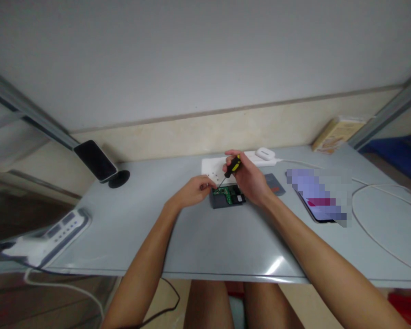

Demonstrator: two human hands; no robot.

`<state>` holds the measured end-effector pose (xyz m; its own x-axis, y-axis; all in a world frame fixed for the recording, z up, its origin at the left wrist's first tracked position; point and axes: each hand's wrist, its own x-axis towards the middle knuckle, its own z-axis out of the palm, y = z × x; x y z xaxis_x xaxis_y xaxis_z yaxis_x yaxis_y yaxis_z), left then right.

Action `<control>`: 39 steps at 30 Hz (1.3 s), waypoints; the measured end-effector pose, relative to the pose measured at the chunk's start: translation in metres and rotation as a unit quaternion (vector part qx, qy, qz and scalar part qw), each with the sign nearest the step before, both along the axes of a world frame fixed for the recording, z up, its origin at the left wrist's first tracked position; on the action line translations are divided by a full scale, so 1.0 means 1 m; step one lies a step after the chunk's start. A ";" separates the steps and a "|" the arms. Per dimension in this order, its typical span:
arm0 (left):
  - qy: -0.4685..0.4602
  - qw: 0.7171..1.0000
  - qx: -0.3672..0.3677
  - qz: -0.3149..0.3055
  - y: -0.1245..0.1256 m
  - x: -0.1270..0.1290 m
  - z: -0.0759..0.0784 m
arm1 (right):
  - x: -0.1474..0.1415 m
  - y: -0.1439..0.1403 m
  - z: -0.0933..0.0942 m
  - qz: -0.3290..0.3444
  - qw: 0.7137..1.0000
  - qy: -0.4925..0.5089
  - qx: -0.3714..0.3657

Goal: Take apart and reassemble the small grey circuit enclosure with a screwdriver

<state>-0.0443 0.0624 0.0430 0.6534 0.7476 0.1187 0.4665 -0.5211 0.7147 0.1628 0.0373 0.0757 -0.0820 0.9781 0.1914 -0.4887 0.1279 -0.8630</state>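
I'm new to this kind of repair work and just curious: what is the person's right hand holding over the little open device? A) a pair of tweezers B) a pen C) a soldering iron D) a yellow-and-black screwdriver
D: the right hand grips a yellow-and-black screwdriver, its tip angled down onto the green circuit board in the open case.

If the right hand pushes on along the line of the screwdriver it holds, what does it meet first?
The right hand angles the screwdriver down and leftward; its tip seems already at the green circuit board in the open dark case, close by the left hand's fingers. Depth is unclear.
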 end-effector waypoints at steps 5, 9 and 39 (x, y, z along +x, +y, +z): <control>0.007 1.000 0.001 0.005 -0.001 0.001 0.001 | 0.002 -0.002 -0.001 -0.007 0.999 -0.036 0.020; -0.001 1.000 0.002 0.018 -0.001 0.003 -0.001 | -0.002 -0.001 -0.001 -0.019 0.999 -0.008 0.037; 0.006 1.000 -0.018 0.021 -0.002 0.003 0.002 | -0.008 -0.004 -0.002 -0.006 0.999 -0.029 0.037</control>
